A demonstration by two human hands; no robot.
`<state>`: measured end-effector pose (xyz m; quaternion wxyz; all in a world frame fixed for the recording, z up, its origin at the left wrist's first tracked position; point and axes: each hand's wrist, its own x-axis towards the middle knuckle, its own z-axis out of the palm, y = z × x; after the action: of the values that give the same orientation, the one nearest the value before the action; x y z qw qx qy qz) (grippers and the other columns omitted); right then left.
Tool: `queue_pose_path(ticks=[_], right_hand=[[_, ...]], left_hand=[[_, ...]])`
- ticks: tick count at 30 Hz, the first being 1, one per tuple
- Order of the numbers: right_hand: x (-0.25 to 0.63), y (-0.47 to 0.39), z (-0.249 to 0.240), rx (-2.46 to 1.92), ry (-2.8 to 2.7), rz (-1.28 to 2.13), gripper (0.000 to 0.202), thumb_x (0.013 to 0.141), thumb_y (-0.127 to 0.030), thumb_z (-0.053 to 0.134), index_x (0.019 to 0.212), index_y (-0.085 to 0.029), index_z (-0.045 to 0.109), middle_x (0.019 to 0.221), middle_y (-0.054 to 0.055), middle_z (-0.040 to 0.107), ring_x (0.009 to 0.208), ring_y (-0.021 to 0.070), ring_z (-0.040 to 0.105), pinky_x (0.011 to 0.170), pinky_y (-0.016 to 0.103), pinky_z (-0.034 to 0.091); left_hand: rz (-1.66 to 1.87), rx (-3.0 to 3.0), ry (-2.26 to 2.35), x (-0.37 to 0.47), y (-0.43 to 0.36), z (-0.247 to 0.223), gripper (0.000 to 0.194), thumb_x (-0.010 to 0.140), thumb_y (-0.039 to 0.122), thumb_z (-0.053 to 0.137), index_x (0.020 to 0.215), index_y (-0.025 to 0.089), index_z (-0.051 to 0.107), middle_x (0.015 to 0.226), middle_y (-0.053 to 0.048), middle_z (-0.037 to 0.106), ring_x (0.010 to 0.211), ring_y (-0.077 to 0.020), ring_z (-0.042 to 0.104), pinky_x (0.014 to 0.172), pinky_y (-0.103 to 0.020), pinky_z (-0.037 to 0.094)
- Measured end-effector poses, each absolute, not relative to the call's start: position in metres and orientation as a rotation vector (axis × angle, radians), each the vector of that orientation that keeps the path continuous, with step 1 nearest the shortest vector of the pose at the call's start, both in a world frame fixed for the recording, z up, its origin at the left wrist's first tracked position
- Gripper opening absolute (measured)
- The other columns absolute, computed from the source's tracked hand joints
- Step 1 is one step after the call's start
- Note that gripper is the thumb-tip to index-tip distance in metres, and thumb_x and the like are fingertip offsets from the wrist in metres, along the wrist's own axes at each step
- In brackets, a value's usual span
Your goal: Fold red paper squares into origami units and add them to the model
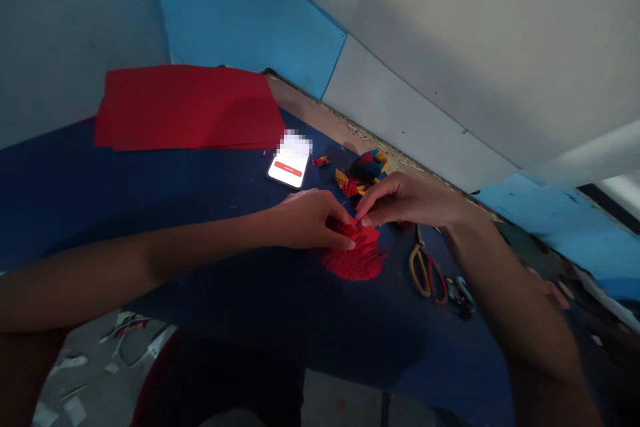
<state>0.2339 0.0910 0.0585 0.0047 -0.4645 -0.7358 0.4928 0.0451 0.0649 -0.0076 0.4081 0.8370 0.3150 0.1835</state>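
Note:
My left hand (317, 219) reaches in from the left, thumb and fingers pinched together above a heap of small red folded paper pieces (356, 263). My right hand (395, 199) comes from the other side, its thumb and forefinger closed on the same bit of red paper (361, 225) between the two hands. The fingertips hide part of this piece, so its exact shape does not show. Just behind my right hand sits a model of folded paper pieces (367, 167) in blue, red, yellow and black.
A glowing phone (290, 163) lies beyond my left hand, before a stack of red paper sheets (190, 107). Scissors (425, 270) with yellow and red handles rest below my right wrist, beside a dark shiny object (460, 297). Paper scraps (75, 363) litter the floor.

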Motion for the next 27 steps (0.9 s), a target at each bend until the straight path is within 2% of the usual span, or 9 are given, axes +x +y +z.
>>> queue_pose_path(ticks=[7,13,18,23,25,27], right_hand=[[0.235,0.089,0.059,-1.426,-2.254,1.576,0.009,0.062,-0.023,0.073,0.071,-0.022,0.073,0.066,-0.002,0.070,0.059,0.0088,0.062,0.054,0.019,0.047],[0.237,0.086,0.056,-1.485,-2.171,1.605,0.009,0.063,-0.022,0.073,0.071,-0.020,0.072,0.066,-0.002,0.070,0.061,0.0095,0.063,0.059,0.021,0.049],[0.231,0.071,0.063,-1.486,-2.403,1.219,0.011,0.068,-0.027,0.069,0.075,-0.019,0.071,0.068,0.000,0.070,0.061,0.0111,0.063,0.055,0.021,0.048],[0.226,0.047,0.064,-1.420,-2.549,0.720,0.009,0.074,-0.021,0.062,0.076,-0.019,0.071,0.074,0.002,0.070,0.060,0.0105,0.061,0.054,0.022,0.045],[0.227,0.044,0.060,-1.427,-2.505,0.729,0.010,0.075,-0.023,0.061,0.078,-0.019,0.071,0.075,0.002,0.070,0.060,0.0107,0.061,0.054,0.022,0.046],[0.230,0.047,0.055,-1.460,-2.418,0.886,0.011,0.074,-0.028,0.064,0.077,-0.020,0.071,0.072,0.001,0.070,0.060,0.0114,0.061,0.053,0.023,0.046]], left_hand=[[0.486,2.124,0.783,0.044,0.064,-0.005,0.031,0.071,0.044,0.058,0.067,0.015,0.068,0.046,0.004,0.040,0.048,-0.0069,0.036,0.049,-0.023,0.020],[0.516,2.073,0.804,0.045,0.063,-0.008,0.027,0.069,0.042,0.060,0.073,0.017,0.070,0.049,0.003,0.049,0.050,-0.0080,0.041,0.051,-0.022,0.022],[0.507,2.081,0.816,0.045,0.065,-0.012,0.028,0.071,0.043,0.058,0.073,0.018,0.071,0.049,0.003,0.048,0.049,-0.0073,0.040,0.049,-0.022,0.022],[0.482,2.053,0.850,0.046,0.064,-0.013,0.028,0.071,0.043,0.057,0.073,0.018,0.070,0.048,0.004,0.047,0.049,-0.0077,0.042,0.049,-0.022,0.023],[0.472,2.046,0.846,0.046,0.063,-0.011,0.027,0.071,0.042,0.057,0.074,0.018,0.071,0.049,0.003,0.047,0.051,-0.0082,0.042,0.049,-0.022,0.023],[0.479,2.057,0.844,0.046,0.061,-0.007,0.026,0.070,0.042,0.058,0.076,0.020,0.071,0.050,0.004,0.046,0.052,-0.0086,0.042,0.050,-0.022,0.023]])
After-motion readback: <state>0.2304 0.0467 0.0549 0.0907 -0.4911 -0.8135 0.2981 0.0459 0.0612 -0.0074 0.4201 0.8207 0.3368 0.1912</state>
